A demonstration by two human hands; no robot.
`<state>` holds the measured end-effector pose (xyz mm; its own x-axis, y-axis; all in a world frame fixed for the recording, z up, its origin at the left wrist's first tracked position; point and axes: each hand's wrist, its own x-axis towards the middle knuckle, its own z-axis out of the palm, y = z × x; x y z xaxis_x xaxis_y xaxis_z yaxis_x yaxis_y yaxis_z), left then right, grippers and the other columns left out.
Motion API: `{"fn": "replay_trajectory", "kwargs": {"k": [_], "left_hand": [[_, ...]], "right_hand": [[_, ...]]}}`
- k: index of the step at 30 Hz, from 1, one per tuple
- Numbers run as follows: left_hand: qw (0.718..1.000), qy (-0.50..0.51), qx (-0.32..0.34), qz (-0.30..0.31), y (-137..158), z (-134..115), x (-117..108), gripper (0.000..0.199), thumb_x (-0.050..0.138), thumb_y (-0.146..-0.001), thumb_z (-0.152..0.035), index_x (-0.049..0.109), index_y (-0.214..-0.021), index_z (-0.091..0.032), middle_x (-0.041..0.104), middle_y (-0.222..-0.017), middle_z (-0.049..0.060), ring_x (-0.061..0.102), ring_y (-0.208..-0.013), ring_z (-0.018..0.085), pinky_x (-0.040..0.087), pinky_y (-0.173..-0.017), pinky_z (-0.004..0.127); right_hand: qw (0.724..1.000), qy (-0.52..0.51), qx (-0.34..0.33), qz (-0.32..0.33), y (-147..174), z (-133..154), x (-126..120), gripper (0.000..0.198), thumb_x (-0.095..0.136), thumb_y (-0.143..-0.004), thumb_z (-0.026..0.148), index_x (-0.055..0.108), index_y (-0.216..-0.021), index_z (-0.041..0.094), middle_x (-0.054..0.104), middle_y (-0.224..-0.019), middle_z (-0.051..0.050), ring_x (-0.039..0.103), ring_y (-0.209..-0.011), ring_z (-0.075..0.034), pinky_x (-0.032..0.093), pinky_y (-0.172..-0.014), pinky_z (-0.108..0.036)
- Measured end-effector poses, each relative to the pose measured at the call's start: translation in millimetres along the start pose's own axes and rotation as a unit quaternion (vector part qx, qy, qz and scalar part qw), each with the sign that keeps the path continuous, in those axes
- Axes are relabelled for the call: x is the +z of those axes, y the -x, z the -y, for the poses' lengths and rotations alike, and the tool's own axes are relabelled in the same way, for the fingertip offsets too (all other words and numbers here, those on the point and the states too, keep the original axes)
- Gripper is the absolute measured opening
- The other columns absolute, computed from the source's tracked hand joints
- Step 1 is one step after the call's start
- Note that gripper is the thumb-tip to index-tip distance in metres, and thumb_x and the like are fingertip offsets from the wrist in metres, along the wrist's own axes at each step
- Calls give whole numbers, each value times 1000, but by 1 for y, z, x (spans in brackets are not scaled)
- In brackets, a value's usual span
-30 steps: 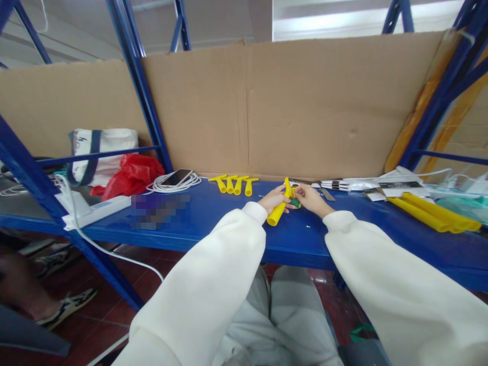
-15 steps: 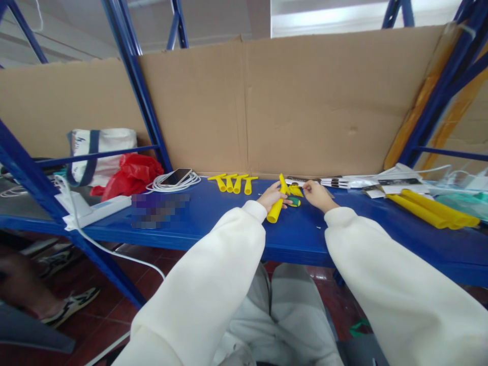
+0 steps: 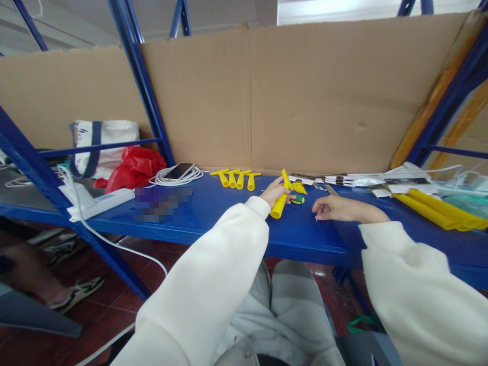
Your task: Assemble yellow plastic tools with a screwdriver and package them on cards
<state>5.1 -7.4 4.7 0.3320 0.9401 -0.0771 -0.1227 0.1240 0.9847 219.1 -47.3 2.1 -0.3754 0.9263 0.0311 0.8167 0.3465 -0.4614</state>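
Observation:
My left hand (image 3: pixel 275 192) is wrapped round a yellow plastic tube (image 3: pixel 279 207) with a narrower yellow piece at its upper end. The tube leans, its wide open end toward me. Beside those fingers a green and yellow handle (image 3: pixel 298 199), like a screwdriver's, lies on the blue shelf (image 3: pixel 229 218). Behind it sit small yellow pieces (image 3: pixel 299 188). My right hand (image 3: pixel 328 208) is low over the shelf to the right, fingertips pinched together at a tiny pale piece (image 3: pixel 316 220), too small to name.
Several yellow T-shaped pieces (image 3: pixel 240 180) stand in a row at the back. Longer yellow tubes (image 3: pixel 438 211) lie at the right near white packets (image 3: pixel 358 180). At the left are a phone (image 3: pixel 179 171) on a coiled white cable, a power strip (image 3: pixel 102 203) and a red bag (image 3: pixel 137 165).
My right hand has left the small yellow pieces and come right and nearer to me, down to the tiny pale piece. The left hand keeps its hold on the tube. The view has shifted slightly.

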Motion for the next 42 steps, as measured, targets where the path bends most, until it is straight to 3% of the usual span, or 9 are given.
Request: {"fn": "replay_trajectory", "kwargs": {"k": [5,10,27,34,42], "left_hand": [[1000,2,0,8,3,-2,0,86,53,-75,4,33,-152,-28,57,-136,13,73,-76,15,49,-45,15],[1000,2,-1,7,3,-2,1,85,51,-75,6,33,-152,-26,56,-139,13,73,-77,15,48,-44,16],[1000,15,0,16,-3,0,-2,86,51,-73,8,34,-151,-24,59,-136,16,69,-63,11,48,-45,16],[1000,23,4,10,-4,1,-3,88,52,-74,8,32,-152,-25,55,-139,16,72,-69,13,48,-46,16],[999,31,10,13,0,-1,-1,86,48,-74,8,33,-152,-22,55,-140,16,71,-64,13,46,-42,18]], "right_hand": [[1000,12,-23,5,5,8,6,24,68,-70,42,71,-82,21,73,-85,-6,65,-77,-21,51,-71,-31],[998,13,-50,19,5,14,7,19,63,-73,40,64,-68,21,70,-76,-5,62,-73,-20,50,-73,-32],[997,40,-46,48,5,23,9,11,55,-71,29,60,-69,20,66,-71,-5,57,-66,-18,47,-65,-29],[998,51,-39,10,0,25,14,6,55,-64,22,60,-65,21,65,-65,-2,58,-62,-17,46,-60,-27],[993,50,-85,-68,-20,22,5,15,55,-71,19,69,-75,21,71,-71,-4,63,-64,-17,48,-60,-27]]}}
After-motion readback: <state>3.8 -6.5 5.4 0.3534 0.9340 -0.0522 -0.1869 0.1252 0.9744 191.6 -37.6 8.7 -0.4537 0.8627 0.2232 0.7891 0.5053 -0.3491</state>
